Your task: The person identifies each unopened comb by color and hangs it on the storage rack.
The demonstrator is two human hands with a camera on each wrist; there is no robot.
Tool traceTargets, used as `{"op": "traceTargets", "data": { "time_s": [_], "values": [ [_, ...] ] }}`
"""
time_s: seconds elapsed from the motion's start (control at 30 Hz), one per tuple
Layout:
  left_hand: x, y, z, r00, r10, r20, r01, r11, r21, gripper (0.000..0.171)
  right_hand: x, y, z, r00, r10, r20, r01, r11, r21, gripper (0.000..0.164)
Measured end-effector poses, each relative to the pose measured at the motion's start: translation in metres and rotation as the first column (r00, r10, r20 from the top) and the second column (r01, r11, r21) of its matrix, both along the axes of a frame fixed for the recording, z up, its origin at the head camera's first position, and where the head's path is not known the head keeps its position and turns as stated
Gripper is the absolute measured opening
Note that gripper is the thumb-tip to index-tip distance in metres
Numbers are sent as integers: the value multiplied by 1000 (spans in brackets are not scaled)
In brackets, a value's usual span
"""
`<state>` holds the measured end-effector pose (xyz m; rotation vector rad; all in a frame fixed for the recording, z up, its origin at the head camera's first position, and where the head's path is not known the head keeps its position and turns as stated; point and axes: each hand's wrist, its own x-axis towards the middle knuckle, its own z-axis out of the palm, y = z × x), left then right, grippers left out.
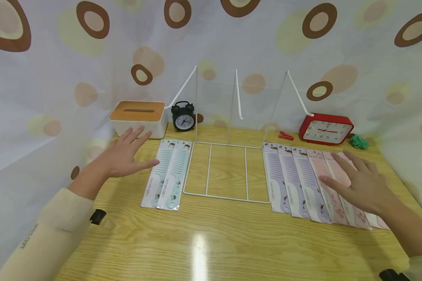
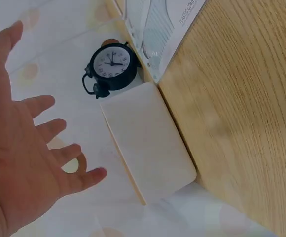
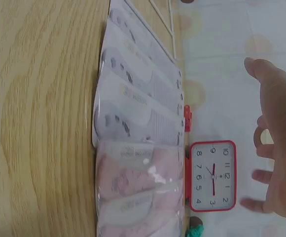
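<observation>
My left hand (image 1: 124, 154), fingers spread, hovers over the table's left side near two light-blue packaged combs (image 1: 174, 175), which overlap each other. The print on a blue comb pack (image 2: 175, 24) reads "PLASTIC COMB" in the left wrist view. Over the right side, my right hand (image 1: 363, 183) hangs with fingers apart above an overlapping row of packs. That row has three purple packaged combs (image 1: 278, 179) and several pink packaged combs (image 1: 325, 183), partly hidden by the hand. Between the two groups stands a white wire rack (image 1: 226, 199) with slanted uprights. Neither hand holds anything.
A white tissue box with a wooden lid (image 1: 138, 111) and a black alarm clock (image 1: 183, 119) stand at the back left. At the back right are red clips (image 1: 286, 135), a red clock (image 1: 326, 129) and a green bundle (image 1: 359, 142). Patterned curtain (image 1: 253, 50) surrounds the table.
</observation>
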<state>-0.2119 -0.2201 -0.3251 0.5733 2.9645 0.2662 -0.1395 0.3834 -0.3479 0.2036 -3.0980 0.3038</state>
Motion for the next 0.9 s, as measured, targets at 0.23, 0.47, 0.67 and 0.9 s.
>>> {"op": "traceTargets", "data": {
  "time_s": [0.23,0.47,0.67,0.9],
  "values": [
    [-34,-3,-18,995,-44,89,27,982,187,94,-7,-28,-9,996,72,56,-59,975,-215,74],
    [-63,-10,-43,981,-62,182,-4,939,344,82,-11,-66,-32,982,161,99,-111,916,-386,64],
    [-83,-9,-63,968,-46,248,-52,925,376,75,-15,-91,-57,966,220,135,-119,843,-524,58],
    [-105,-1,-76,951,-27,308,-90,929,359,75,-17,-107,-73,961,215,174,-74,806,-588,65]
  ]
}}
